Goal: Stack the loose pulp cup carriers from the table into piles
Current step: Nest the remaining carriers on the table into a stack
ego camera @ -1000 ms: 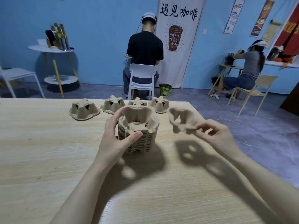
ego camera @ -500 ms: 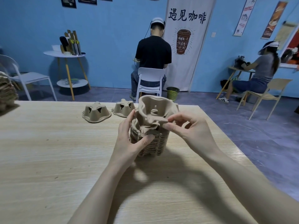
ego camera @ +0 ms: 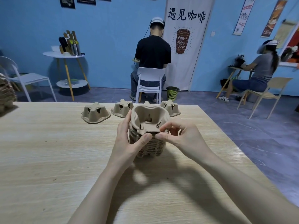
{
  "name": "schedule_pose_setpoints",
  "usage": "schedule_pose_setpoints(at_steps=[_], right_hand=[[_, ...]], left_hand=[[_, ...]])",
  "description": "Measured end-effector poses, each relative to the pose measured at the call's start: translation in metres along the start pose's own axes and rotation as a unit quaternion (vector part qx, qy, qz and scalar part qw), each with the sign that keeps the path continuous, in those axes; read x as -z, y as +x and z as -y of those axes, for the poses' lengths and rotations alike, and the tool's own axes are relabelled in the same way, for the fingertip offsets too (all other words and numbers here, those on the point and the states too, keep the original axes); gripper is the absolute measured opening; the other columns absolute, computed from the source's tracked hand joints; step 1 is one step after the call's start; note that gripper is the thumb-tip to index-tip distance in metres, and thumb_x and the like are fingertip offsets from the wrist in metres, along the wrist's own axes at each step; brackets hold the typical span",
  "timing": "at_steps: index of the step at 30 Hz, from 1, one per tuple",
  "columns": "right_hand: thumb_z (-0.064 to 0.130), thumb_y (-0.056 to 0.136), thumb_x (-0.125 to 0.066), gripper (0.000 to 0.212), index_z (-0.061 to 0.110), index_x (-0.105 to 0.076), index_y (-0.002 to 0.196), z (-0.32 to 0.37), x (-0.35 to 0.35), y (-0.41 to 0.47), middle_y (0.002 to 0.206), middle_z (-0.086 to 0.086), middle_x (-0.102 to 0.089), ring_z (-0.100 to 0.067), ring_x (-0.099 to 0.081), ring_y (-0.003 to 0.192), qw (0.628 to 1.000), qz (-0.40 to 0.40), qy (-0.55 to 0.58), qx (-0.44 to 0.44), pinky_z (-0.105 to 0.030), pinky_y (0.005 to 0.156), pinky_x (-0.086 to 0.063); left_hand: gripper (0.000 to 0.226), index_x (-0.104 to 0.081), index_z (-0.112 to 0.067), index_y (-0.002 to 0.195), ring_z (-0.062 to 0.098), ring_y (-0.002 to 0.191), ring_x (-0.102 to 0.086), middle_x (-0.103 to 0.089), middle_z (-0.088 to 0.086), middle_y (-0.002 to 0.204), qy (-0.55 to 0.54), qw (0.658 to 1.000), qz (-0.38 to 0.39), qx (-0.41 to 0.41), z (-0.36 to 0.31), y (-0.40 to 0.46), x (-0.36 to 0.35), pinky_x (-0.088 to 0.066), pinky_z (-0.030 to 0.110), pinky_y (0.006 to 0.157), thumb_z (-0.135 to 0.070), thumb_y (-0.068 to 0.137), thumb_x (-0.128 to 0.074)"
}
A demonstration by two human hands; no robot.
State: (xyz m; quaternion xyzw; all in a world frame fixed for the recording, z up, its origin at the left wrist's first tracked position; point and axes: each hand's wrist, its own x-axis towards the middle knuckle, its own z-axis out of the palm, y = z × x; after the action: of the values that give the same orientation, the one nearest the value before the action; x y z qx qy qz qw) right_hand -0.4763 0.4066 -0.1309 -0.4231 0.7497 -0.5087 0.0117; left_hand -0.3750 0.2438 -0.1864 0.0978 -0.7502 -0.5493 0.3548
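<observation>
Looks like a mock coffee-shop room used for recording: blue walls, coffee-cup banner [ego camera: 184,41], coffee posters [ego camera: 271,18], wooden desk [ego camera: 48,159], cafe chairs [ego camera: 149,84], small round side table [ego camera: 64,54]. Two seated people [ego camera: 152,54] wear head-mounted rigs at other tables.
</observation>
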Motion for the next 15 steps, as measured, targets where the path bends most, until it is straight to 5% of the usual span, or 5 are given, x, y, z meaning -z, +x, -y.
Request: schedule_pose_setpoints(at_steps=[4,8,11,15], right_hand=[[0.063,0.064,-0.071,0.048,0.038,-0.070,0.104,-0.005,0.006,-0.002,0.069,0.011,-0.051,-0.006,-0.043,0.061,0.998,-0.015,-0.053,0.008,-0.027,0.060,-0.039],[0.077,0.064,-0.066,0.064,0.054,-0.055,0.122,-0.012,0.011,0.001,0.109,0.013,-0.058,-0.004,-0.060,0.080,0.997,0.015,-0.063,-0.049,-0.022,0.072,-0.049],[0.057,0.075,-0.072,0.059,0.050,-0.051,0.130,-0.010,0.008,0.003,0.117,0.010,-0.066,-0.005,-0.067,0.092,0.991,0.071,0.074,-0.089,-0.025,0.070,-0.053],[0.033,0.078,-0.070,0.052,0.038,-0.055,0.128,-0.002,-0.001,0.006,0.107,0.009,-0.070,0.001,-0.066,0.089,0.988,0.050,0.127,-0.073,-0.016,0.069,-0.050]], left_hand=[[0.107,-0.017,-0.044,0.153,-0.025,0.127,-0.031,-0.033,-0.030,0.140,-0.003,1.000,0.004,0.009,-0.002,0.001,-0.001,-0.029,-0.004,0.096,-0.067,0.063,-0.068],[0.108,-0.014,-0.033,0.157,-0.036,0.116,-0.028,-0.031,-0.032,0.134,-0.005,1.000,0.016,0.008,-0.004,0.001,-0.002,-0.026,-0.009,0.089,-0.051,0.069,-0.075],[0.118,-0.011,-0.036,0.157,-0.037,0.116,-0.027,-0.029,-0.032,0.134,-0.004,1.000,0.027,0.012,-0.006,0.000,0.000,-0.026,-0.009,0.088,-0.061,0.061,-0.075],[0.125,-0.009,-0.040,0.156,-0.040,0.110,-0.027,-0.028,-0.032,0.127,0.017,1.000,0.016,0.010,-0.007,0.001,0.008,-0.024,-0.010,0.087,-0.052,0.060,-0.089]])
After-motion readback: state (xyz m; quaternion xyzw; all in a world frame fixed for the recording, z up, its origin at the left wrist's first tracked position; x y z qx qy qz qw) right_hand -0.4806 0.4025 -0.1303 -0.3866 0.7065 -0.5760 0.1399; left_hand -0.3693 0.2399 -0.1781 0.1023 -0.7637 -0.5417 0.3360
